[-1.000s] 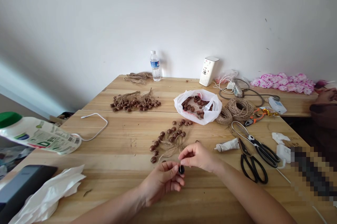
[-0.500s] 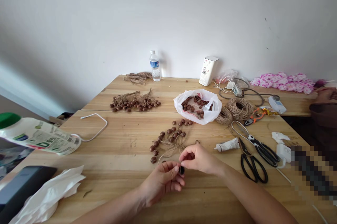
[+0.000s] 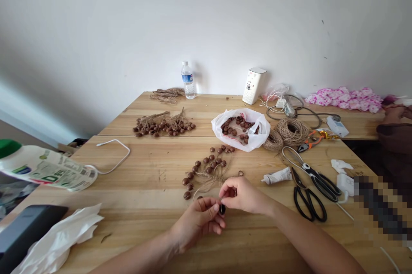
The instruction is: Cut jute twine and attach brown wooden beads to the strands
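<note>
Low in the middle of the head view my left hand (image 3: 203, 219) is closed, thumb and forefinger pinched at a dark round bead (image 3: 222, 209). My right hand (image 3: 242, 194) meets it from the right, its fingertips closed just above the bead on what looks like a thin strand of twine; the fingers cover most of it. Just beyond both hands lies a bunch of brown nut-like beads (image 3: 208, 170) on twine strands, spread on the wooden table (image 3: 144, 222). Further back a white plastic bag (image 3: 254, 141) stands open with loose brown beads inside.
Tied bead bunches (image 3: 161, 127) lie at back left, near a water bottle (image 3: 188, 80). On the right are twine rolls (image 3: 293, 131), a glue tube (image 3: 277, 176), black scissors (image 3: 309, 201) and pliers (image 3: 310, 141). Another person's sleeve (image 3: 394, 145) shows at the far right.
The view has shifted very slightly. Both hands keep nearly the same pose around the dark bead, and nothing else has visibly moved on the table.
</note>
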The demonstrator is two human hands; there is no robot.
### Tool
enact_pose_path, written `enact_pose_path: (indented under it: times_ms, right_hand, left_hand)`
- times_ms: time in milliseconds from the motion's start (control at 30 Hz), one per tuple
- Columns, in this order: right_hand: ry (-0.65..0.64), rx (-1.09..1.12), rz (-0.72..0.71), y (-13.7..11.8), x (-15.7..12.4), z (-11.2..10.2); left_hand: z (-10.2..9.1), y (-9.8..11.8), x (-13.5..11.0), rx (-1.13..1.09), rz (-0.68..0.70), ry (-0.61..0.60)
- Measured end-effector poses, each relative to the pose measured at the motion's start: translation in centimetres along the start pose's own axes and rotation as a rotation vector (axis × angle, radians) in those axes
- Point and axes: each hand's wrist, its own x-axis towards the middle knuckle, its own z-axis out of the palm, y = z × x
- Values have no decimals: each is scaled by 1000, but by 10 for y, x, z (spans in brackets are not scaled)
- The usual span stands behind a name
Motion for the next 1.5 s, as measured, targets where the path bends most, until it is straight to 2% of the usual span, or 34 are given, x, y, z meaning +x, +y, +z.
enact_pose_path:
  times_ms: [267,633,867,1500]
  right_hand:
    - [48,-94,-89,-3,-4,-1]
    - [76,-364,-175,-8,-13,3]
    - [133,-449,-183,-13,-18,5]
    - [158,-665,-137,-11,-23,17]
  left_hand:
    - [0,-1,1,12,-3,9]
    - [0,-1,1,3,9,-3]
    - [0,0,1,18,14,-4]
    - [-3,-3,1,75,22,-24]
